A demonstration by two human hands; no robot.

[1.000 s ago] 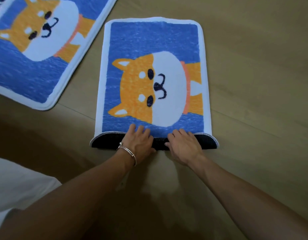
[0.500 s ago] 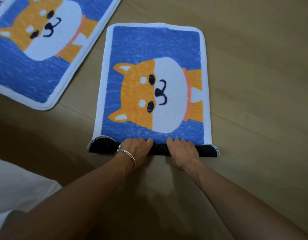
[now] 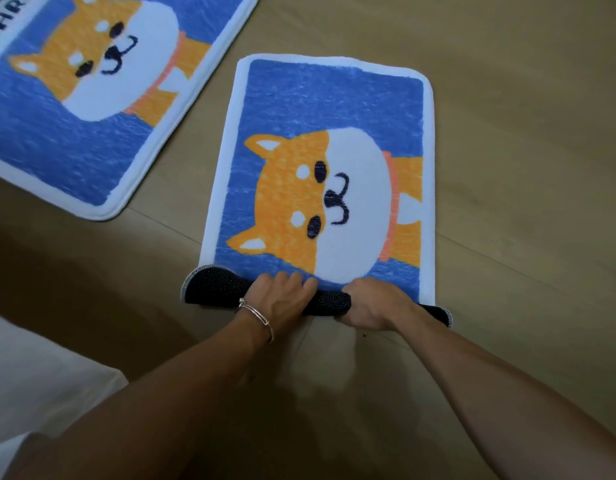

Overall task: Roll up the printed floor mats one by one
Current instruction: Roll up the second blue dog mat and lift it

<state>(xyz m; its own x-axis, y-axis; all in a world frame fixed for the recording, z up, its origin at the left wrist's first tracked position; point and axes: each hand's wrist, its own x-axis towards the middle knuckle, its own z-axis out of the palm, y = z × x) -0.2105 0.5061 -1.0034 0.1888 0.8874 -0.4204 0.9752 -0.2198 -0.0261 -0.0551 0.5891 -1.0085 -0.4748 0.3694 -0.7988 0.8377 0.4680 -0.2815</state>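
Rolled further than a second ago, with fingers curled tighter. Left hand (image 3: 282,299) and right hand (image 3: 372,303) side by side, clamped over the rolled near end (image 3: 216,285) of the shiba floor mat (image 3: 334,109), forearms stretched forward. Under the grip, black dotted backing; beyond it, flat fluffy blue pile, white border, rounded corners. Further left, second mat (image 3: 92,98).

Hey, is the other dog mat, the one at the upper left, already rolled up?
No, the upper-left mat lies flat on the floor, print side up; only the nearer mat has a rolled edge.
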